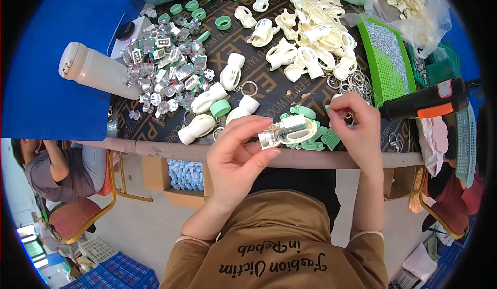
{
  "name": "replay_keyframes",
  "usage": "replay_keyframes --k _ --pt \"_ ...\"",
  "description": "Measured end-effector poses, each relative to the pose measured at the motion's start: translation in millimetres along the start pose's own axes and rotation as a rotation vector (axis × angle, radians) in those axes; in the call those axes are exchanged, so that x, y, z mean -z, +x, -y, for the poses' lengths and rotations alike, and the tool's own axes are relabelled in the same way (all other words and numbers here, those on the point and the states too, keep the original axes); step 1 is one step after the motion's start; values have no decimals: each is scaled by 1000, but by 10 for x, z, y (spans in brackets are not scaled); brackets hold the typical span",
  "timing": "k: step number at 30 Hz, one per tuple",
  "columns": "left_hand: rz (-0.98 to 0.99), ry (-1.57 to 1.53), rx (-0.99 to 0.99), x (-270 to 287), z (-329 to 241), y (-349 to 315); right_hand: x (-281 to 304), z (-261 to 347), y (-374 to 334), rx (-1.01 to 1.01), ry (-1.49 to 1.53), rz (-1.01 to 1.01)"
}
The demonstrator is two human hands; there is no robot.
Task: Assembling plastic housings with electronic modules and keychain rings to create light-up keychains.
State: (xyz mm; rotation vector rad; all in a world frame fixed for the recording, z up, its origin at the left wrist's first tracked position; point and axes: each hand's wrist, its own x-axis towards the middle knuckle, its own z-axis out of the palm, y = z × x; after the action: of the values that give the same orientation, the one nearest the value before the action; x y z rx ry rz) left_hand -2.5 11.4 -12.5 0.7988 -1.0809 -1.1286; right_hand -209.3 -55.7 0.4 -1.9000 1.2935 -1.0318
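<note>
My left hand (233, 157) holds a cream plastic half-shell (309, 131) between thumb and fingers, above the table's near edge. A small circuit board (293, 129) and a clear lens piece (267, 139) sit in its open side. My right hand (358, 123) is closed in a pinch just right of the shell; what it grips, a hint of green at the fingertips, is too small to name. Slim green plastic pieces (312, 145) lie beneath and between both hands. Closed cream torch-like bodies (199, 127) and a green ring (220, 108) rest left of them.
Circuit boards with lenses (171, 71) are heaped at left beside a pale bottle (96, 66). Cream shells (310, 51) pile up at the back, key rings (357, 82) nearer. A bright green basket (411, 77) of silvery bits and a black tool with an orange trigger (427, 102) stand right.
</note>
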Motion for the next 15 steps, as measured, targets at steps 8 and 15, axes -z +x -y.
replay_keyframes --k 8,15 --pt "-11 271 -92 -119 -15 30 -7 322 -90 252 71 -131" --pt "-102 510 -186 -230 -3 33 -190 405 -133 402 -67 -160"
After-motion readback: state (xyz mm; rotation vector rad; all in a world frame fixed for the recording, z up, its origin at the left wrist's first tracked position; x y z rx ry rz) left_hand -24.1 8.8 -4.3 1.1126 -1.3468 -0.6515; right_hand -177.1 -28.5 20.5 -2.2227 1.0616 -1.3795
